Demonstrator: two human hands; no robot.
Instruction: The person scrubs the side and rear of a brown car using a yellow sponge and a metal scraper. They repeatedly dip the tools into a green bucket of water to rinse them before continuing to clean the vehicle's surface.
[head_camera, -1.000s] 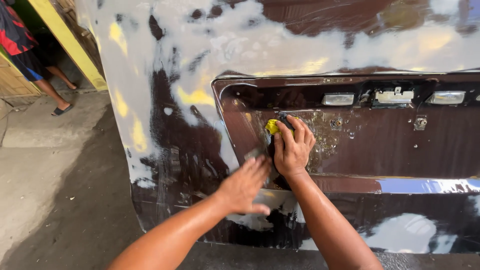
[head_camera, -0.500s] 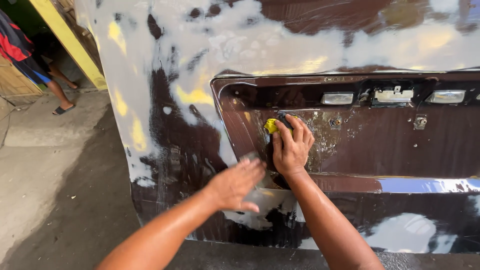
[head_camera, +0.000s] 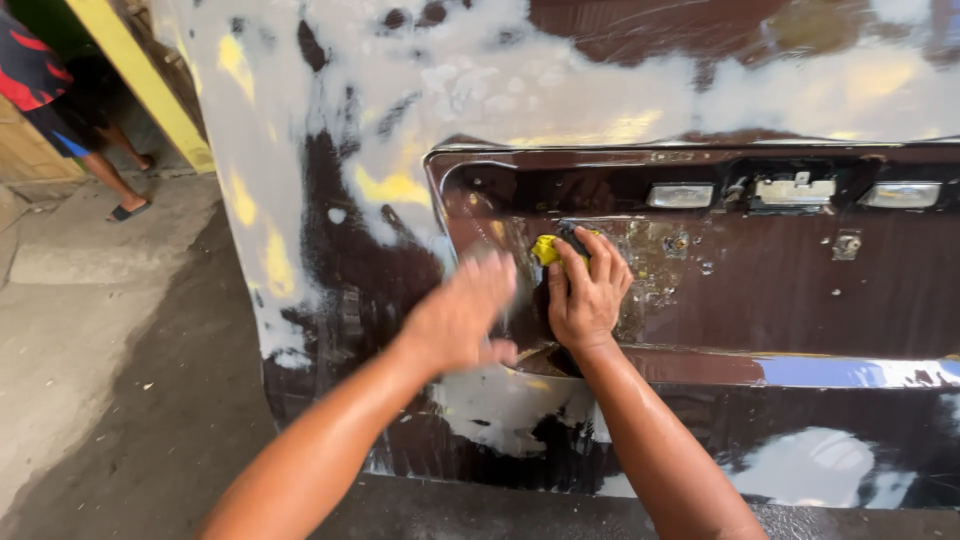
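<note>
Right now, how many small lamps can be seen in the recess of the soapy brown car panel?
2. One lamp sits above the right hand; the other lamp is near the right edge. Foam or hands may hide more.

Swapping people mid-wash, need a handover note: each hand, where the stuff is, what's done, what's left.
Right hand: pressing a yellow sponge against the recessed plate panel of the brown car rear, fingers curled over it.
Left hand: open, motion-blurred, just left of the right hand at the recess edge; holds nothing.
Done: white soap foam covers the upper body and the left side, with patches on the bumper.
Left: the recess is mostly bare brown, with suds only near the sponge; dark gaps remain in the foam at left. Nothing rinsed.
A bystander's legs show far left.
</note>
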